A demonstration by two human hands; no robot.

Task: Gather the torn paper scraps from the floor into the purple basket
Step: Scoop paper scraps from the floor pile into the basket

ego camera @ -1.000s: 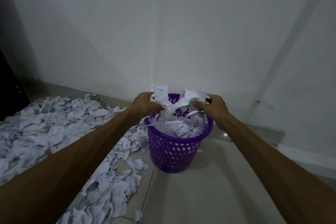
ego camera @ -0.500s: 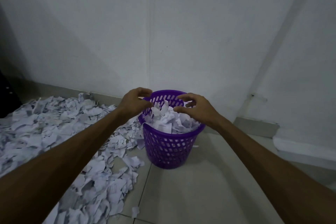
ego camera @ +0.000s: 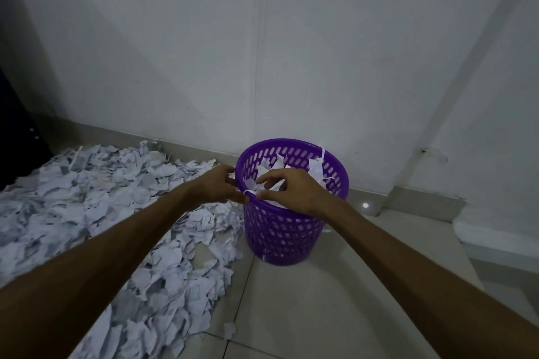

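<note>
The purple basket (ego camera: pixel 287 230) stands on the floor near the wall corner, and white paper scraps (ego camera: pixel 280 165) fill it almost to the rim. A broad pile of torn paper scraps (ego camera: pixel 102 207) covers the floor to its left. My left hand (ego camera: pixel 215 186) is at the basket's left rim, fingers relaxed and holding nothing. My right hand (ego camera: pixel 294 189) hovers over the near part of the basket with fingers loosely spread above the scraps inside, also holding nothing. A thin scrap (ego camera: pixel 248 192) hangs over the rim between the hands.
White walls meet in a corner just behind the basket. A dark object (ego camera: pixel 17 137) stands at the far left edge. Bare tiled floor (ego camera: pixel 320 300) lies in front and to the right, with a single loose scrap (ego camera: pixel 229 329) on it.
A second ago both hands held a bundle of scraps above the basket. They let it go, it now lies inside, and both hands have shifted toward the near-left rim.
</note>
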